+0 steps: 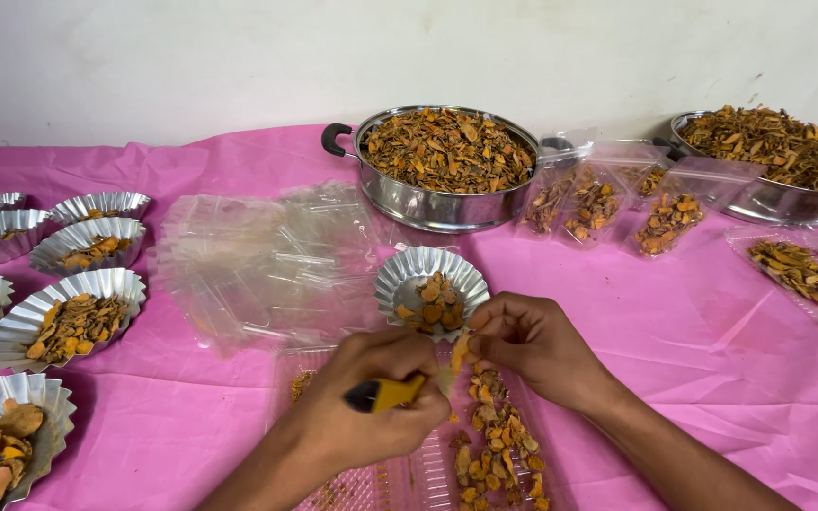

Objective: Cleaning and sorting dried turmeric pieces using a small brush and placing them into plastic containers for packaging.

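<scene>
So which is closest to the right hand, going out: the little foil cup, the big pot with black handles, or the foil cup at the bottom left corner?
From the right hand:
1. Little foil cup, just above the fingers.
2. Big pot, farther back in the middle.
3. Corner foil cup, far off at the left edge.

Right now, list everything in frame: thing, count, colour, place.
steel pans: two, silver, heaped with orange-brown dried pieces, back centre and back right
filled clear bags: several, between and in front of the pans
empty clear bags: a loose pile, centre left
fluted foil cups: about eight, silver, most holding pieces, left edge
foil cup: one, part filled, just above the hands
clear plastic tray: one, pieces in it, under the hands
tablecloth: pink
wall: white
left hand: grip closed on a yellow-and-black tool
right hand: pinching a piece
</scene>
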